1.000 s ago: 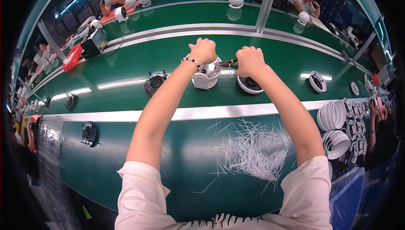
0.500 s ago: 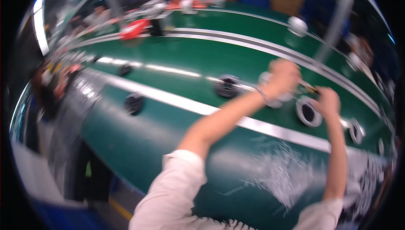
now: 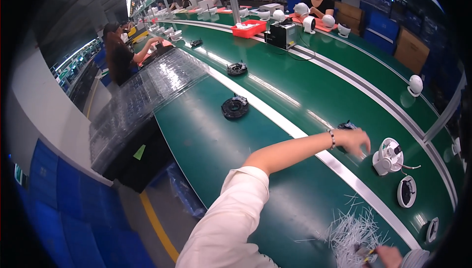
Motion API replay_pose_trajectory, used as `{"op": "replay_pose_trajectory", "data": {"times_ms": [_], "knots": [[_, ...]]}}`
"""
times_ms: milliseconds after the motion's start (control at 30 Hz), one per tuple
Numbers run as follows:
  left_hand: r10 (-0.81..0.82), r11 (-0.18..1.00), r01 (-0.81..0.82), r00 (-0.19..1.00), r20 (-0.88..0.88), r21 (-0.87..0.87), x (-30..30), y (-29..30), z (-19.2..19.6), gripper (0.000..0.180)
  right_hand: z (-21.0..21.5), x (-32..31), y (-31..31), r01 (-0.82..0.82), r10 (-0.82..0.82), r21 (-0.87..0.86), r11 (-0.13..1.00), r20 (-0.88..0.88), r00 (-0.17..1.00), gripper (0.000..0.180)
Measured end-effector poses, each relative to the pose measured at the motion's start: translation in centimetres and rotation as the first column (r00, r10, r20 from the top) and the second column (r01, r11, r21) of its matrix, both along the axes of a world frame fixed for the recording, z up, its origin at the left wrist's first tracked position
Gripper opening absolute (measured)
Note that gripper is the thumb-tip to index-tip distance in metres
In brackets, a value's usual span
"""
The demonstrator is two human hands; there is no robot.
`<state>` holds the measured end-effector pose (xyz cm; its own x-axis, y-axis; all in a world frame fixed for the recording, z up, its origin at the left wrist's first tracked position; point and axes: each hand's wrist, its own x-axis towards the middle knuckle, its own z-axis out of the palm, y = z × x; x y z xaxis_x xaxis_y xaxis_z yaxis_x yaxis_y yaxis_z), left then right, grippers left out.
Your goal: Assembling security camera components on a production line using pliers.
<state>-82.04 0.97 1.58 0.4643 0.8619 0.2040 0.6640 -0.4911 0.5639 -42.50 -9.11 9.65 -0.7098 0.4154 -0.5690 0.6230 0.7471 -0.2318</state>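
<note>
My left hand [image 3: 355,142] reaches over the green conveyor belt, fingers loosely apart and slightly blurred, nothing in them. Just right of it stands a white round housing [image 3: 390,157] with inner parts showing and thin wires sticking out. Beyond my left hand, a black part [image 3: 347,126] is partly covered by it. At the lower right edge, my right hand [image 3: 390,256] is partly out of view, its fingertips closed on a small yellow-and-dark hand tool [image 3: 364,253], seemingly pliers. That tool is over a heap of thin white plastic strips [image 3: 351,231].
A white ring with a dark centre [image 3: 406,192] sits right of the housing. Black round parts [image 3: 235,107] rest to the left. Clear plastic trays [image 3: 147,88] are at far left. A red bin [image 3: 249,28] and black box [image 3: 282,35] stand behind. Co-workers sit along the line.
My view has turned left. Both hands have parted from the white housing; my right hand has come down with the tool to the strips. The housing now stands free on the belt.
</note>
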Motion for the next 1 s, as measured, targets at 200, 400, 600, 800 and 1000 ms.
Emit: {"op": "replay_pose_trajectory", "data": {"times_ms": [200,400,600,800,1000], "knots": [[0.833,0.512,-0.846,0.448,-0.324,0.149,-8.3,3.4,-5.2,0.053,-3.5,-7.4,-11.2,0.276,-0.155,0.061,0.959,-0.703,0.695,0.043],[0.751,0.511,-0.834,0.551,-0.364,-0.209,-11.4,1.5,-7.6,0.05,-8.4,-11.4,-14.4,0.216,-0.093,0.093,0.972,-0.69,0.718,0.05],[0.75,0.656,-0.752,0.638,-0.176,0.07,-11.0,3.8,-8.2,0.019,-9.4,-15.1,-14.3,0.001,0.065,0.103,0.995,-0.633,0.772,0.047],[0.676,0.725,-0.687,0.723,-0.141,-0.047,-13.6,2.7,-7.0,0.02,-11.8,-16.0,-14.1,-0.083,0.065,0.007,0.997,-0.683,0.727,0.055],[0.658,0.753,-0.649,0.745,0.108,-0.111,-10.3,4.5,-5.7,0.045,-12.9,-15.2,-14.3,-0.056,0.071,0.044,0.997,-0.656,0.751,0.051]]}}
